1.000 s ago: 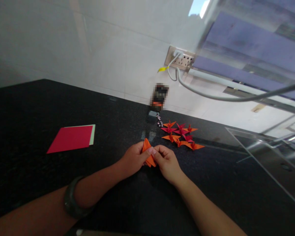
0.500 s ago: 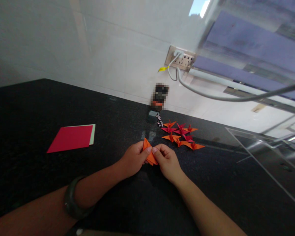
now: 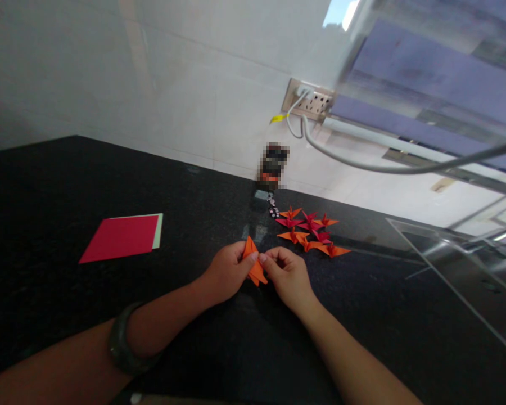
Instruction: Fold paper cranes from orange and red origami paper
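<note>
A partly folded orange paper piece (image 3: 253, 264) is pinched between both hands just above the black counter (image 3: 50, 191). My left hand (image 3: 225, 273) grips its left side with thumb and fingers closed. Fingers curled, my right hand (image 3: 289, 275) pinches its right edge. A dark bangle (image 3: 120, 343) sits on my left wrist. Just beyond the hands lies a cluster of several finished orange and red folded paper cranes (image 3: 310, 230).
A stack of red square paper sheets (image 3: 120, 237) lies flat to the left. A small dark object (image 3: 273, 163) stands at the wall behind the cranes. A wall socket (image 3: 310, 101) holds a thick cable. A steel sink edge (image 3: 455, 270) lies at the right.
The orange piece has shifted slightly between the fingers as both hands re-pinch it; the hands stay in the same spot.
</note>
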Available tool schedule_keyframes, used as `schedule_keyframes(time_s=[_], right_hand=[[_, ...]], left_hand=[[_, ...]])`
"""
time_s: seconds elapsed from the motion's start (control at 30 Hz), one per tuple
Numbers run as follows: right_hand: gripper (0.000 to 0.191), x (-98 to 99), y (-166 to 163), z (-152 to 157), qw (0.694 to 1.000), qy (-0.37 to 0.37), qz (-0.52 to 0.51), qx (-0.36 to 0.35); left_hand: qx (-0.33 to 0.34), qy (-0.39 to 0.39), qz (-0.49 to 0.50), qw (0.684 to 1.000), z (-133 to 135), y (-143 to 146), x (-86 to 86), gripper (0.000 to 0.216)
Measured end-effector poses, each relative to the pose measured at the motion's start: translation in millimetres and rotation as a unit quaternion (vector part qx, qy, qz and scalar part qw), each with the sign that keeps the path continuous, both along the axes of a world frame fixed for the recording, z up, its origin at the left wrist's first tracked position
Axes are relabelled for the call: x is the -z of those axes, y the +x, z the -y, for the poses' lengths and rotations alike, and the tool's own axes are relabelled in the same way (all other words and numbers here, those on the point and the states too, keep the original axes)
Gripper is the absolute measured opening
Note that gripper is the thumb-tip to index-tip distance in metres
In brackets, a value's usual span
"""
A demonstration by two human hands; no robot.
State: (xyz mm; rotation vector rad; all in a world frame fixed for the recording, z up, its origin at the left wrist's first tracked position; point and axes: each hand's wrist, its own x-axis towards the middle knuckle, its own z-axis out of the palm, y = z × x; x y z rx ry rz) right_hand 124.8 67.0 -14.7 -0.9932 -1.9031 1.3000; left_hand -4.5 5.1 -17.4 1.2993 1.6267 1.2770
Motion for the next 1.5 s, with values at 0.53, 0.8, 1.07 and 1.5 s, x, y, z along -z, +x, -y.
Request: schedule_keyframes(time_s=[0.53,0.8,1.07,1.5], right_hand=[[0.023,-2.5,0.2,1.6,0.999,-0.039,-0.013,-0.035],[0.024,-3.7,-1.1,2.0,0.993,-0.099,-0.044,-0.043],[0.023,-4.9,-1.5,3.4,0.993,-0.102,-0.046,-0.047],[0.022,-3.2,-0.3,3.8,0.997,-0.053,-0.012,-0.053]], left_hand=[[0.002,0.01,0.006,1.0,1.0,-1.0,0.2,0.019],[0.002,0.012,0.007,1.0,1.3,-0.2,-1.8,0.018],[0.007,0.015,0.017,1.0,2.3,1.3,-3.6,0.017],[0.005,0.004,-0.017,1.0,0.4,0.7,-1.3,0.018]])
